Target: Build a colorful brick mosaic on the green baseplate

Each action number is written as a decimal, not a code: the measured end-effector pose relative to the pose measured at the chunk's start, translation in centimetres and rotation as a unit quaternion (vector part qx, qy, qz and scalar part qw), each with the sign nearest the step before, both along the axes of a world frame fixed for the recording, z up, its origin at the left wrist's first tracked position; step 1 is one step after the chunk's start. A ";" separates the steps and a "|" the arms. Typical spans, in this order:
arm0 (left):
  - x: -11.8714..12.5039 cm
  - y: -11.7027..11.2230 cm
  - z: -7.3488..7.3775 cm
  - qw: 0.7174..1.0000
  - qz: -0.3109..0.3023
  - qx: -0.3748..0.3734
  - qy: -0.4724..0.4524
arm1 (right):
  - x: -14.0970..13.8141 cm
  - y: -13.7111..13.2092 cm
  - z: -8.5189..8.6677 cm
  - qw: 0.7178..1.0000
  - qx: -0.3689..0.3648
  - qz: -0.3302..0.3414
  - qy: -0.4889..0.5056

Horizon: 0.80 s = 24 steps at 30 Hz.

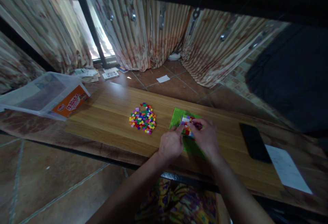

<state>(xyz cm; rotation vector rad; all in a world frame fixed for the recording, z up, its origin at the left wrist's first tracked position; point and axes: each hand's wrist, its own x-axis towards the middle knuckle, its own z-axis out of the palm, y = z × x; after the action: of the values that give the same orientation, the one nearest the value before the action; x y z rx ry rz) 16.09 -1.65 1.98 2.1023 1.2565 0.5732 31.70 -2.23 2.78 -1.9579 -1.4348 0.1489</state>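
Fingers (179, 130) of the left hand (171, 145) and the right hand (206, 137) are pressed together, pinching a small brick build (186, 120) on the green baseplate (176, 116). Its long axis runs about from 11 to 5 o'clock on the wooden worktop (107, 114). From it, a brick pile (142, 118) lies at 9 o'clock and a dark phone (253, 142) at 3 o'clock. Striped curtains (148, 32) hang at 12 o'clock over the tiled floor (176, 87).
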 end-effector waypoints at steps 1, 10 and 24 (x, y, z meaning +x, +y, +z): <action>0.0 0.0 0.0 1.000 -0.001 0.001 0.005 | -0.2 0.1 -0.1 1.000 0.000 -0.006 -0.014; 0.2 -0.2 0.0 0.999 -0.010 0.016 0.034 | -0.5 0.3 -0.7 0.999 -0.014 -0.031 -0.024; -4.6 -1.2 -0.1 0.996 0.080 0.035 -0.002 | 0.9 -2.0 0.8 0.994 0.055 -0.070 0.063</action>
<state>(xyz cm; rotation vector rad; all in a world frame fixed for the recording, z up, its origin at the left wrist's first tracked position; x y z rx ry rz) 11.46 -2.84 1.91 2.0677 1.4311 0.6998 32.61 -4.21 3.57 -1.9159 -1.1950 0.1252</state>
